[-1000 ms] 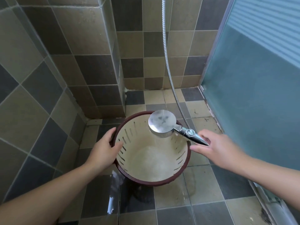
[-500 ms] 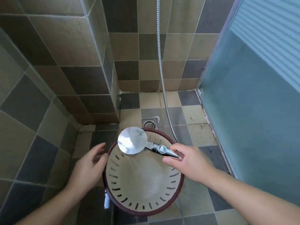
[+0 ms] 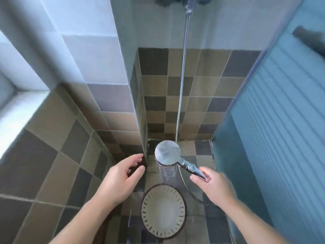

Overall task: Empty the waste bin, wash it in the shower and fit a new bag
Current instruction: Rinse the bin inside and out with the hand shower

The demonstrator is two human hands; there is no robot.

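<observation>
Head view: the shower head (image 3: 168,152) is being held by its handle in the curled fingers of the right hand (image 3: 215,185), with the round face turned down. Water is being sprayed from it onto the floor (image 3: 202,148) beyond the bin (image 3: 163,211), not into it. The bin is being left upright on the wet tiles, below and between both sets of fingers, touched by neither. The left hand (image 3: 121,180) is being held over the floor just left of the bin, its fingers released and spread, grasping nothing. The hose (image 3: 182,85) is being run up the wall (image 3: 202,88) beyond the right fingertips.
</observation>
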